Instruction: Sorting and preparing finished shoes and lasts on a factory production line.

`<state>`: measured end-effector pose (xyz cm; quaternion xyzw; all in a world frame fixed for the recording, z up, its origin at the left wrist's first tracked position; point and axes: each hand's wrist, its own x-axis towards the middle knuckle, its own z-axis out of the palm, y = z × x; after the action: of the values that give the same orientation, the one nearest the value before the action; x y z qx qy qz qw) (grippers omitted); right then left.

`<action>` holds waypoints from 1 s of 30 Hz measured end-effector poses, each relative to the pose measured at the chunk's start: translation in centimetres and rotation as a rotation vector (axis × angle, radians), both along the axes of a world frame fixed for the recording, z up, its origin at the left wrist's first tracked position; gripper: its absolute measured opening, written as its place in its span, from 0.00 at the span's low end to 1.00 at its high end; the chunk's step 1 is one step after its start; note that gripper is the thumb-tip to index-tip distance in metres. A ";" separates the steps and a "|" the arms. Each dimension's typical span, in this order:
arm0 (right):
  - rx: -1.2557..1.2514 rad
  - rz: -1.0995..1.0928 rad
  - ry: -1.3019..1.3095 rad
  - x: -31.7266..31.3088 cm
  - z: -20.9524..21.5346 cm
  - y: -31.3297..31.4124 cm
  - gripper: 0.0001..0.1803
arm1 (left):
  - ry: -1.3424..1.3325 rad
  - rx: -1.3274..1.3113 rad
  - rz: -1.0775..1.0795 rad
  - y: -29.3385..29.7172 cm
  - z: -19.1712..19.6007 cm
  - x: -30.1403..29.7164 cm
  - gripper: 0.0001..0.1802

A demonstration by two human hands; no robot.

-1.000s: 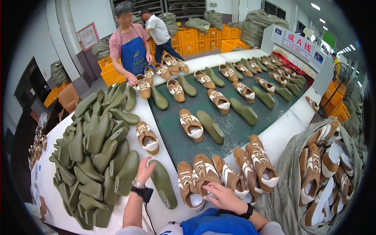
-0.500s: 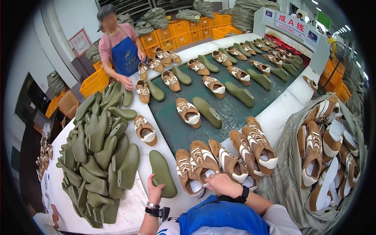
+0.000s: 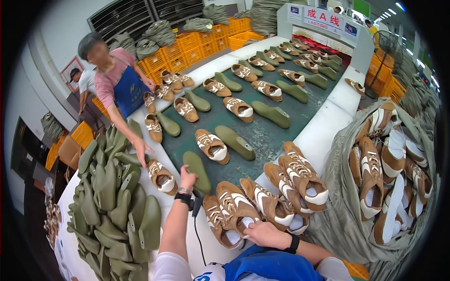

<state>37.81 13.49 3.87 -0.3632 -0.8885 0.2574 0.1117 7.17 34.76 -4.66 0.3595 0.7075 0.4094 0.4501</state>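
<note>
My left hand point(image 3: 189, 180) is closed around a green shoe last point(image 3: 197, 169), held over the near left corner of the dark green belt. At the near edge, my right hand point(image 3: 268, 235) grips the heel opening of a brown shoe point(image 3: 236, 199) with white stripes; its fingertips are partly inside. Another brown shoe point(image 3: 216, 213) lies against its left side, and more striped shoes point(image 3: 300, 175) stand in a row to its right. Left of the held last, a single shoe point(image 3: 161, 178) sits on the white ledge, with a co-worker's hand point(image 3: 141, 149) just beyond it.
A big pile of green lasts point(image 3: 110, 206) covers the left table. Shoes and lasts lie in pairs along the belt point(image 3: 187, 136). A sack of shoes point(image 3: 375, 178) stands at right. A co-worker point(image 3: 117, 84) leans in from the far left; orange crates point(image 3: 192, 49) stand behind.
My left hand has carried the last forward from the white ledge to the belt's corner. The co-worker has reached toward the lone shoe. My right hand stays on its shoe.
</note>
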 end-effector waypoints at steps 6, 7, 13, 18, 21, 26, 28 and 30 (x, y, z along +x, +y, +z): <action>-0.003 -0.038 0.030 0.5 -0.9 0.1 0.10 | 0.831 -0.208 -0.438 1.1 -3.2 3.7 0.34; -0.005 -0.039 0.033 0.6 -0.9 0.1 0.10 | 0.766 -0.275 -0.485 1.0 -1.5 4.0 0.35; -0.025 0.054 0.047 0.1 -0.1 0.1 0.09 | 0.750 -0.254 -0.581 -1.2 -0.7 3.1 0.39; -0.005 0.019 0.105 0.1 0.6 0.2 0.12 | 0.489 -0.275 -0.586 -5.3 3.4 3.7 0.42; -0.039 -0.095 0.346 0.1 1.6 0.3 0.13 | 0.566 0.041 -0.539 -10.0 3.3 2.4 0.41; 0.002 -0.113 0.475 -1.4 2.2 0.5 0.13 | 0.345 0.418 -0.624 -21.3 10.5 7.1 0.40; 0.049 -0.069 0.512 -2.0 2.4 0.3 0.12 | 0.482 0.423 -0.692 -24.6 12.8 9.4 0.44; 0.079 -0.032 0.508 -2.6 2.2 0.0 0.12 | 0.602 0.482 -0.616 -26.1 13.3 11.0 0.37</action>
<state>35.23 13.53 6.07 -0.2963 -0.8353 0.3038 0.3496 18.18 8.71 8.65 0.7484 0.5520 0.2873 0.2296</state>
